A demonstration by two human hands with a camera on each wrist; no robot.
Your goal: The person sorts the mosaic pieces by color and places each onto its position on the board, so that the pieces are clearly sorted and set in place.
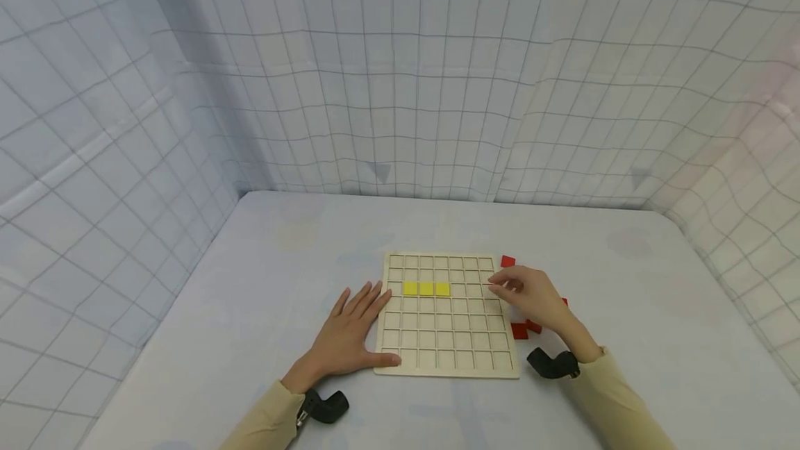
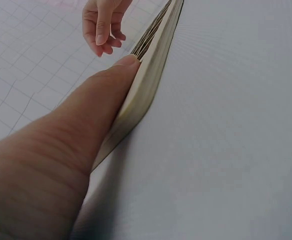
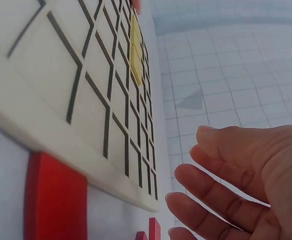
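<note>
Board (image 1: pixel 446 372): one, pale, gridded into shallow cells, flat on the table (image 1: pixel 300 242) between our two hands.

Yellow tiles (image 1: pixel 426 289): three, side by side in the third row from the far edge, second to fourth cells from the left.

Left hand (image 1: pixel 350 335): fingers spread, tips at the board's left edge, thumb over its near left corner. We judge this a brace; light, even pressure serves best, since a hard push could slide the board.

Right hand (image 1: pixel 530 292): by the board's right edge, fingers loosely bent, thumb tip close to the index; we see no tile in it. For tidy handling, we would pinch a tile by its opposite sides and lower it level, square to a cell, clear of the yellow row.

Red tiles (image 1: pixel 520 331): loose along the board's right side; one lies near the far corner, another is partly hidden by the wrist.

Curtain (image 1: pixel 406 89): white, checked, behind the table.
</note>
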